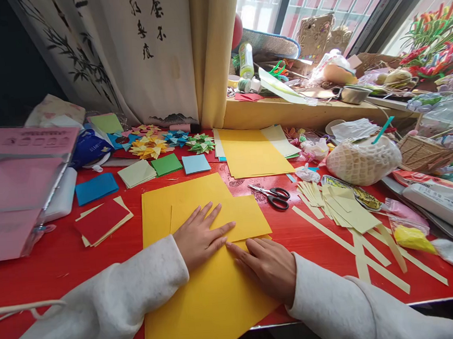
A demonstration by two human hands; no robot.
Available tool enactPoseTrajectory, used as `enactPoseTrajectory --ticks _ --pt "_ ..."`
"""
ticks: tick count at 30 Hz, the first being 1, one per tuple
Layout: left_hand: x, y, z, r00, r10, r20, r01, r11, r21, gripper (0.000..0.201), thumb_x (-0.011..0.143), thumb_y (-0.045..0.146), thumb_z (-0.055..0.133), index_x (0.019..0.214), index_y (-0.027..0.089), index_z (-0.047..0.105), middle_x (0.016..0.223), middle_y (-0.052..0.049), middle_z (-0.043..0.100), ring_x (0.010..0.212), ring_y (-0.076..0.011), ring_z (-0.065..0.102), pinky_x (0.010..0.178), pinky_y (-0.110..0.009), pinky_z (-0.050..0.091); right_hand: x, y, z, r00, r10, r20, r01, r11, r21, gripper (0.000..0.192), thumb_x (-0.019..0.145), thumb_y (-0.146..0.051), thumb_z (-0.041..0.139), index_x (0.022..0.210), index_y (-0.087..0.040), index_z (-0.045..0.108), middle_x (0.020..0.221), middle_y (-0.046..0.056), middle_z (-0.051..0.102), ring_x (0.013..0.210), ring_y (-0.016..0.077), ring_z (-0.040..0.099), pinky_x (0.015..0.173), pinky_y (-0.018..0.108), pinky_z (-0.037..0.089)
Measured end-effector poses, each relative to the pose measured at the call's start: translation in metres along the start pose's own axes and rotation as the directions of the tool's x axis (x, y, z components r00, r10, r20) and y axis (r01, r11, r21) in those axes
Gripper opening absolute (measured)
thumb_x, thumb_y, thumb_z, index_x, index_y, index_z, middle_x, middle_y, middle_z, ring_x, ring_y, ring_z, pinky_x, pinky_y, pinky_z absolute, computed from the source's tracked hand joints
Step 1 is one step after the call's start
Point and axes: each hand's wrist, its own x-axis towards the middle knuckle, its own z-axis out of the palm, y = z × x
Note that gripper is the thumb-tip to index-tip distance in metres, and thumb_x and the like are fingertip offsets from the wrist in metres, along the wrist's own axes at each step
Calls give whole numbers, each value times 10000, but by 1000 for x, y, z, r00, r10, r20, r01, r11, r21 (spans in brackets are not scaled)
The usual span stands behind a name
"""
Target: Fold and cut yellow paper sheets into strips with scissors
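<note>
You are creasing a fold: your left hand (198,237) and right hand (267,265) press flat, fingers spread, on the yellow paper (205,296) lying on the red tabletop (61,266). Next, the crease likely needs firm, even pressure along it.

Single head-worn view, forward and down, close over the red table (318,235).

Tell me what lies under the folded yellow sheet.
Under the folded yellow sheet lies a larger yellow sheet on the red table. Both hands press on top; anything between stays hidden.
</note>
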Motion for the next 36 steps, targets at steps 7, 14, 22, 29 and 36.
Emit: enactPoseTrajectory --ticks 7,14,22,29,36 --pt "0 -1 4 1000 2 -29 -2 1000 -12 387 825 385 289 1201 323 357 1342 -62 222 1215 -279 155 955 -466 170 -4 4 -3 998 48 -27 -49 999 -22 291 819 -267 375 1080 -214 493 574 -6 518 489 98 468 470 258 244" --pt "0 -2 4 1000 7 -3 -7 1000 -9 392 824 391 283 1204 325 351 1336 -73 231 1214 -281 157 951 -470 177 -7 8 -6 997 79 -2 -79 997 -13 285 821 -265 369 1064 -234 516 534 -20 541 478 96 492 455 254 226" --pt "-2 1 0 1000 -6 -15 6 1000 -22 389 827 380 283 1206 320 349 1341 -52 224 1218 -269 148 956 -460 173 -22 25 -10 986 146 82 -149 989 26 322 823 -263 355 1121 -256 479 571 -5 600 534 90 548 451 224 251" --pt "-1 -1 5 1000 -8 -13 7 1000 -17 391 821 390 290 1203 333 349 1337 -50 235 1215 -274 156 953 -465 176 -33 42 -16 966 199 163 -201 980 -5 350 829 -278 332 1165 -263 429 571 -16 618 514 92 558 414 238 194" --pt "0 0 11 997 -30 -70 31 999 12 379 809 336 338 1186 333 378 1326 -42 260 1206 -278 181 947 -471 181 -44 56 -19 956 234 177 -222 971 -84 358 824 -283 329 1166 -248 432 505 -17 596 450 90 526 409 258 130"
